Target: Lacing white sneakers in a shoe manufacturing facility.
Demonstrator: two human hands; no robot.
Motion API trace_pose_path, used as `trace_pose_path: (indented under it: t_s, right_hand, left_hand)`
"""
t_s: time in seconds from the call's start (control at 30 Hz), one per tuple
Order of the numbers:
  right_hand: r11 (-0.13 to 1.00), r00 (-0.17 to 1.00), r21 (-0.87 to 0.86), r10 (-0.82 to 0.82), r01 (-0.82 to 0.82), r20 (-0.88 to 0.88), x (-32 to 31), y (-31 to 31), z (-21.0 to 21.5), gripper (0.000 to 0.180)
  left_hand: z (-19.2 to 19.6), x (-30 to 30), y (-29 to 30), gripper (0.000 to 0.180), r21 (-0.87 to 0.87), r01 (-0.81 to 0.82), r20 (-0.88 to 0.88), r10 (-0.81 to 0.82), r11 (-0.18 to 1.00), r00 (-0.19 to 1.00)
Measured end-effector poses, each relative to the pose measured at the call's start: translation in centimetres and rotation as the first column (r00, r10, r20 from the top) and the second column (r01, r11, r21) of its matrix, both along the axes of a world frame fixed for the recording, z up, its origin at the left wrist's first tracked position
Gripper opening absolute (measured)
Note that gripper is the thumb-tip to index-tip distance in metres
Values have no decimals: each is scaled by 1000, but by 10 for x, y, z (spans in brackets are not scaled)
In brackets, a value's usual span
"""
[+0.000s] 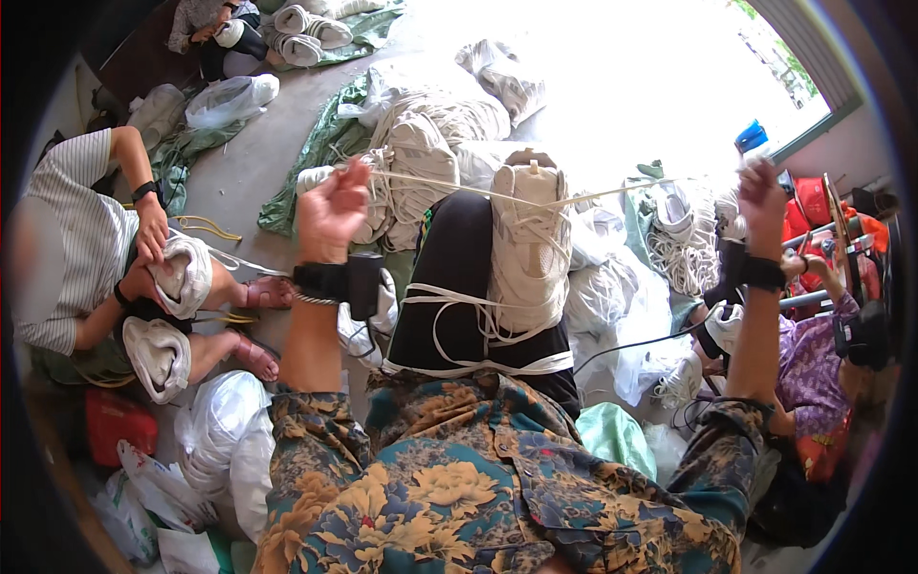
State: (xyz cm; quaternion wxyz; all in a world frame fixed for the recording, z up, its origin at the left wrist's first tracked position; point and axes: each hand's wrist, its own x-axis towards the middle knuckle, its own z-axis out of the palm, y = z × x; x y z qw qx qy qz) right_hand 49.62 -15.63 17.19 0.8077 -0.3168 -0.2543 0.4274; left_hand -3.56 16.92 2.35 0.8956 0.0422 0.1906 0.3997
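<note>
A person in a floral shirt sat on the floor of a crowded workroom, both arms flung wide with a white lace stretched taut between them. The left hand was raised at one end, fingers curled and pinched on the lace; the right hand was lifted at the far end, closed in a fist around the other end of the same lace. Each wrist carried a black strap with a small device.

Between the arms, a white sneaker stood sole-out against the person's black-trousered knee, bound there by loops of white lace, with the taut lace passing just above its toe.

Behind it lay heaps of white laces and clear plastic bags on green sheeting. To the left, a co-worker in a striped shirt sat barefoot with a white shoe held on the lap and another by the knee. To the right, another co-worker in a purple top was bent over a white shoe, near red crates.
</note>
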Motion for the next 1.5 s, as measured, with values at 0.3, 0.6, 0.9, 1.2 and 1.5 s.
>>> trace_pose_path:
  t_s: [0.3,0.6,0.9,1.2,1.5]
  right_hand:
    - [869,925,-319,-369,379,94,-37,22,-54,14]
    - [805,571,-545,339,236,748,-223,90,-97,20]
    - [900,-98,-239,292,366,951,-243,110,-97,13]
    - [884,-55,-292,333,364,941,-225,119,-103,17]
    - [833,262,-472,406,289,876,-211,114,-129,29]
  left_hand:
    - [-39,-380,120,23,101,-692,-312,683,715,661]
    - [-10,-41,-38,10,557,77,-684,405,827,607]
    - [1,133,-117,8,728,646,-301,739,-230,603]
    - [7,141,-101,5,717,646,-373,639,-262,673]
    - [-2,136,-104,6,651,688,-288,735,-320,614]
